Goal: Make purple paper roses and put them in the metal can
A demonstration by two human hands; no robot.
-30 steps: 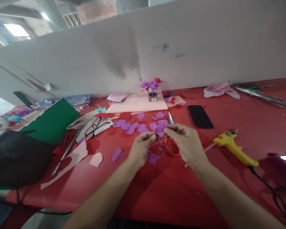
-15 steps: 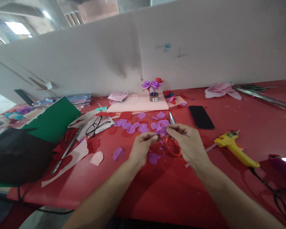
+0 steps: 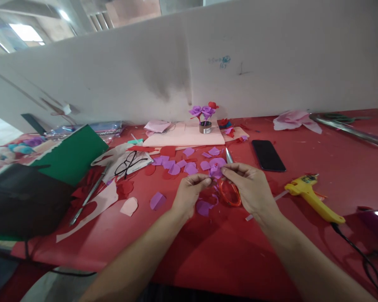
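Between my two hands is a small purple paper flower (image 3: pixel 215 170), held above the table. My left hand (image 3: pixel 191 191) pinches it low on its left side, where the fingertips hide its base. My right hand (image 3: pixel 247 184) grips a petal at its right edge between thumb and forefinger. Orange-handled scissors (image 3: pixel 229 195) lie under and beside my right hand, blade pointing away. Loose purple petals (image 3: pixel 174 168) are scattered beyond my left hand, and a purple scrap (image 3: pixel 204 208) lies just below the flower.
A yellow glue gun (image 3: pixel 315 199) and a black phone (image 3: pixel 268 155) lie at right. Finished purple flowers (image 3: pixel 203 111) stand in a tape roll (image 3: pixel 205 127) on pink sheets (image 3: pixel 170 140). Eyeglasses (image 3: pixel 127 164), a metal rod (image 3: pixel 91 195) and a green board (image 3: pixel 72 155) are at left.
The view has shifted slightly. Both hands keep their hold on the flower, and the red bit seen at its centre before now shows purple.
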